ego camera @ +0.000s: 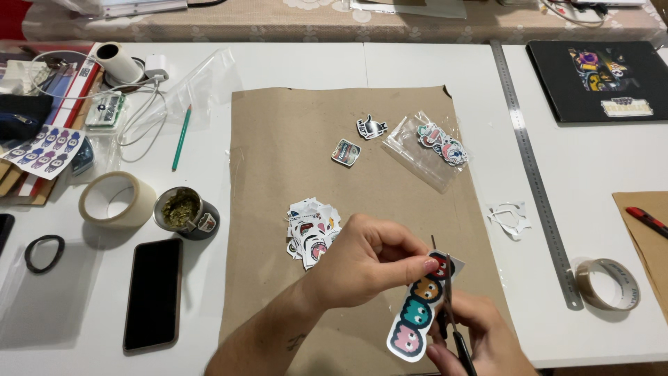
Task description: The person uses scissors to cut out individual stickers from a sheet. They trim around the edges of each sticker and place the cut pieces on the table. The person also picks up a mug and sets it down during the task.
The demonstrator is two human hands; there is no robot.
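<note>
- Left hand [362, 261] pinches a strip of ghost stickers [417, 310] by its upper end, thumb and fingers closed on the paper; the strip hangs down and left over the brown paper sheet [278, 139].
- The strip shows four ghost figures in a row — red at top, then orange, teal, pink at the bottom, each with a white border.
- Right hand [480, 341] sits low at the frame edge, fingers wrapped round the handles of scissors [449, 292]; blades point up, alongside the strip's right edge near the red ghost. Whether the blades are apart or together, I cannot tell.
- Just left of the left hand: a heap of cut stickers [311, 228] on the brown paper.
- Further up the sheet: two single stickers [346, 152], and a clear plastic bag [426, 150] with more stickers inside.
- Right of the sheet, on the white table [417, 63]: white paper offcuts [511, 219], a long metal ruler [532, 167], a roll of tape [609, 284], a black pad [595, 80] at the far corner.
- Left of the sheet: a cup of green herb with a metal straw [185, 212], a dark phone [154, 292] face up, a wider roll of tape [116, 200], a green pencil [181, 138], a black ring [44, 252] — all well apart from the hands.
</note>
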